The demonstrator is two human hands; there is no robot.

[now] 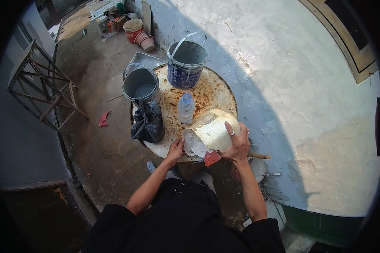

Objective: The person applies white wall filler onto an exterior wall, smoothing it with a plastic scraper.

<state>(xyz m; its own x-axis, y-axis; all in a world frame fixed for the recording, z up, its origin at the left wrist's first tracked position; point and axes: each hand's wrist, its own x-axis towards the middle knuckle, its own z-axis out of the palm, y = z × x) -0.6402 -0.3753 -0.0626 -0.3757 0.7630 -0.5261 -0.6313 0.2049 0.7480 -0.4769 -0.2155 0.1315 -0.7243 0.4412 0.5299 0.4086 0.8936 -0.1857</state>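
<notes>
My right hand [237, 145] is closed round a cream-coloured plastic tub [215, 130], tilted with its mouth toward the left. Below that mouth, my left hand [175, 151] grips the edge of a small clear plastic container [193, 143] with white material in it. A red flat piece [212, 158], like a scraper blade, shows beneath the tub near my right fingers. Just beyond the two containers, a clear water bottle [185, 109] with a blue cap stands upright on the rusty round tabletop [215, 90].
A blue bucket [185, 65] and a grey bucket [142, 84] stand at the tabletop's far side, with a black plastic bag [147, 122] at its left. A wall [278, 105] rises close on the right. A metal trestle [44, 86] stands left; several pots and buckets [134, 28] sit farther back.
</notes>
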